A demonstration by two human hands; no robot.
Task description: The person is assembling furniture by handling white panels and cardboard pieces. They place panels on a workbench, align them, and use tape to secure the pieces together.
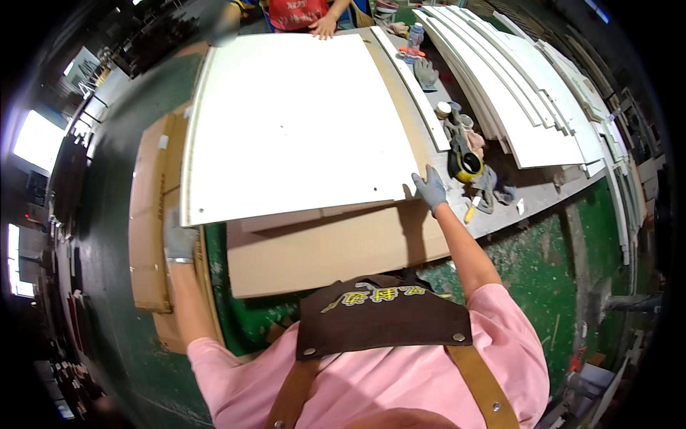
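A large white panel with small holes near its edges lies in front of me, its near edge jutting over cardboard. At its near left corner is my left hand, in a grey glove, closed on the panel's edge; some of its fingers are hard to see. My right hand, also gloved in grey, rests by the near right corner with thumb and fingers spread. Across from me, another person's bare hand lies against the panel's far edge.
A narrow white strip lies right of the panel on the worktable. Beyond it are a tape roll, a glove, a bottle and stacked white boards. Cardboard packs stand at left, with a flat cardboard box beneath.
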